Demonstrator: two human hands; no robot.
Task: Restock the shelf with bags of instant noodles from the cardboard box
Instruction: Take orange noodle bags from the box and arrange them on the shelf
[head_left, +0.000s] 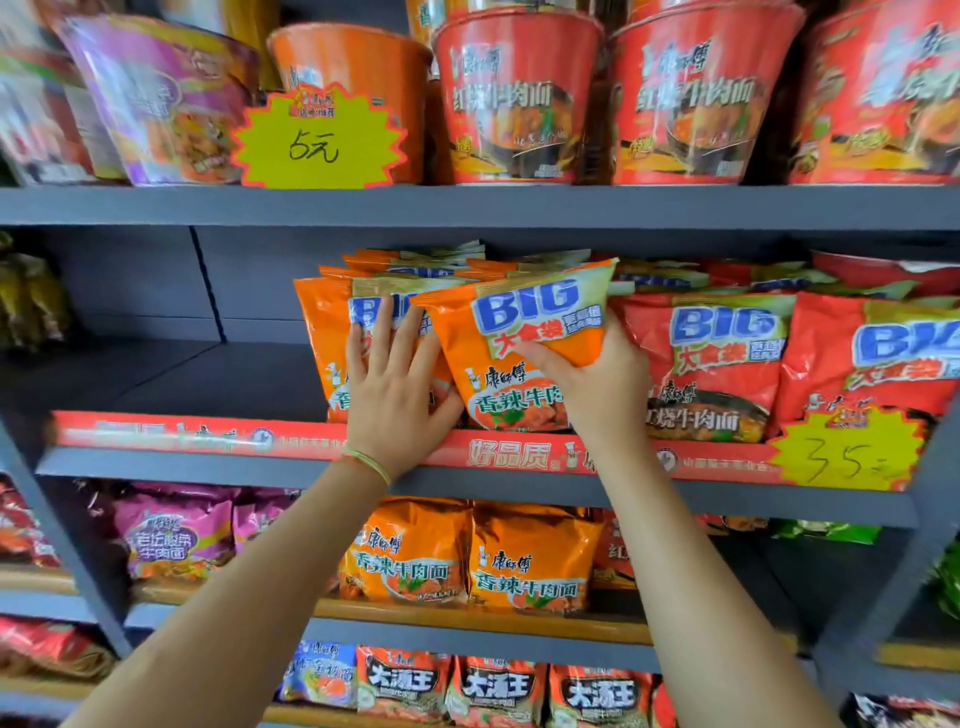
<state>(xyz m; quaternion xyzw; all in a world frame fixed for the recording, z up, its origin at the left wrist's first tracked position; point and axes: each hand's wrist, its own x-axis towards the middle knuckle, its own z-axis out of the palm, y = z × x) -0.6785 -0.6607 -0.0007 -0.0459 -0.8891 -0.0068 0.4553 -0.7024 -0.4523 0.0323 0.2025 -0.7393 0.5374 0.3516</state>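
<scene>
An orange "BIG" noodle bag (524, 332) stands tilted at the front of the middle shelf (218, 462). My right hand (597, 379) grips its right lower side, thumb across the front. My left hand (395, 384) presses flat with straight fingers against the orange bags (332, 332) standing just left of it. More orange bags are stacked behind. The cardboard box is not in view.
Red "BIG" bags (717, 358) fill the shelf to the right, with a yellow price tag (847, 452). The shelf's left part (156, 374) is bare. Cup noodles (514, 98) stand on the shelf above; more bags (530, 561) lie on the shelves below.
</scene>
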